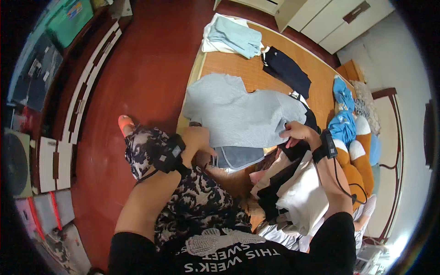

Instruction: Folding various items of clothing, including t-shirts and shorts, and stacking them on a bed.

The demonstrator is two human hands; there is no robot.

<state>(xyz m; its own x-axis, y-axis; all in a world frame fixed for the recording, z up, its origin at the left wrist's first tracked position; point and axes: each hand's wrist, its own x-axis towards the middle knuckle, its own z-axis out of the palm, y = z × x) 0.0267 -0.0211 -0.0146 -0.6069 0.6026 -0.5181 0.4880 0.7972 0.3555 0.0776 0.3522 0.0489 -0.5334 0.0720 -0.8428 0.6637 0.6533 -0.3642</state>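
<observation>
A light grey short-sleeved shirt (pixel 245 110) lies spread over the near part of a wooden bed surface. My right hand (pixel 296 133) grips the shirt's edge on the right between thumb and fingers. At the shirt's left lower edge is my left hand (pixel 199 141), its fingers pointing down; whether it pinches cloth cannot be told. Below the hem shows a folded grey garment (pixel 240 157). A heap of white, black and pink clothes (pixel 302 196) lies beside my right forearm.
Farther off on the bed are a folded light blue garment (pixel 235 36) and dark navy garment (pixel 287 70). A brown plush toy (pixel 355 172) and blue cloth (pixel 343 120) lie at the right. White-fronted drawers (pixel 80 99) stand left across the red floor.
</observation>
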